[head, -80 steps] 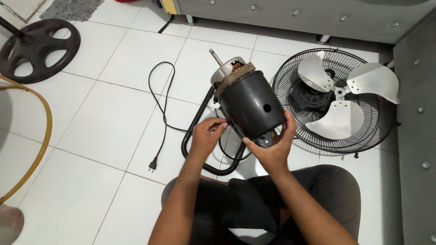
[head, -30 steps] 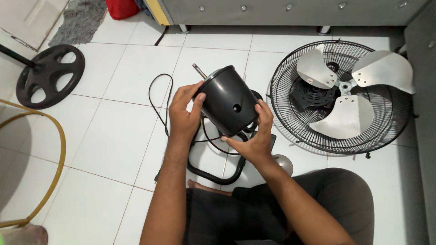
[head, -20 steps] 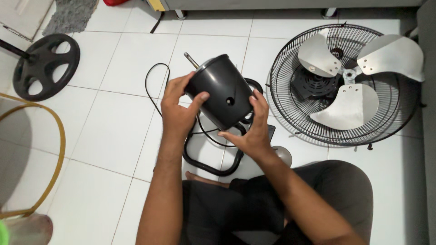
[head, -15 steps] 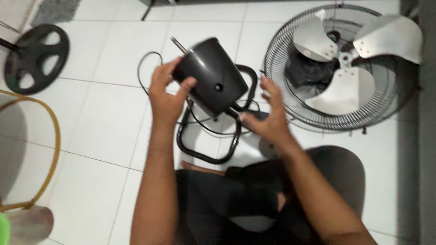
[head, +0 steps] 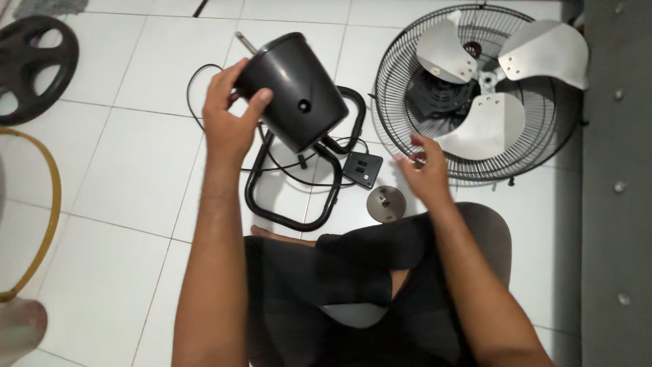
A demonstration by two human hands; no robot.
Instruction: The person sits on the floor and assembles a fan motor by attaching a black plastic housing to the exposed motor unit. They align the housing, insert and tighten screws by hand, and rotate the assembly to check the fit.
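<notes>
1. While the person sits on the white tiled floor (head: 136,163), the left hand (head: 229,117) holds a black cylindrical plastic motor housing (head: 297,90) up above it, tilted, with a thin metal shaft (head: 244,42) sticking out of its far end.
2. That hand's grip is clamped on the housing's upper left side, the thumb (head: 259,103) pressed on the dark shell and the fingers curled around the rim.
3. A small round hole (head: 303,105) shows on the side of the housing that faces the camera.
4. Off the housing, the right hand (head: 426,171) hovers with its grip apart and nothing in it, just before the near rim of a round black wire fan guard (head: 543,136).
5. Inside the guard lies a three-bladed silver metal propeller (head: 485,88).
6. Below the housing, a black tubular loop stand (head: 288,221) lies flat on the floor, and a thin black power cord (head: 193,102) curls beside and across it.
7. Between the stand and the right hand lie a small black square switch box (head: 362,168) and, nearer the knee, a round grey metal cap (head: 386,204).
8. At the far left lie a black round spoked base (head: 30,61) and a yellow curved hoop (head: 51,204).
9. A grey studded panel (head: 614,183) runs down the right edge.
</notes>
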